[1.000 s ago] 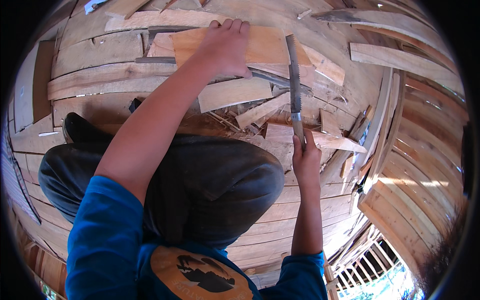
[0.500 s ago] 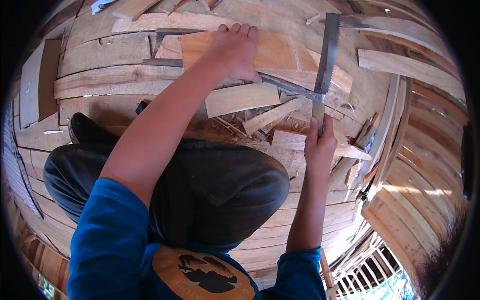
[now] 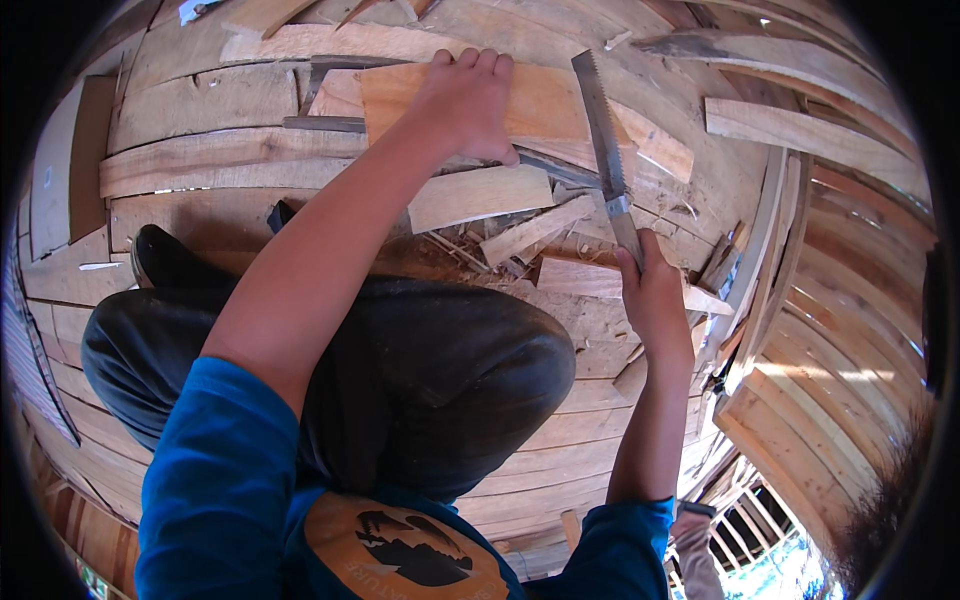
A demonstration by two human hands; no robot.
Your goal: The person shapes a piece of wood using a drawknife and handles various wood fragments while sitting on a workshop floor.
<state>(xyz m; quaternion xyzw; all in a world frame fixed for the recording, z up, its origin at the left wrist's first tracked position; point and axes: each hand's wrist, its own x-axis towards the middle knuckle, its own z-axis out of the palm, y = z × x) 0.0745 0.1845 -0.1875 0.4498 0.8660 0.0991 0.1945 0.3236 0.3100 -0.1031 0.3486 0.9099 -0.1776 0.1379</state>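
Note:
My left hand point(image 3: 470, 100) grips a smooth wooden board point(image 3: 550, 100), its fingers over the far edge and its thumb at the near edge. My right hand point(image 3: 655, 285) is closed round the handle of a handsaw point(image 3: 603, 135). The blade crosses the right end of the board, tip pointing away from me and teeth to the right; I cannot tell whether it touches the wood. Dark strips of wood point(image 3: 325, 124) show beneath the board. Close in front of it lies a short pale offcut point(image 3: 482, 198).
Wood scraps point(image 3: 535, 232), splinters and sawdust litter the plank floor point(image 3: 560, 430). My folded legs point(image 3: 430, 380) are close to the work. A cardboard box point(image 3: 75, 165) stands at the left; long planks point(image 3: 800, 135) and a wooden wall point(image 3: 850, 290) are at the right.
The saw has swung leftward over the board's right end, its tip now tilted left. My right hand has moved slightly right and down; my left hand stays on the board.

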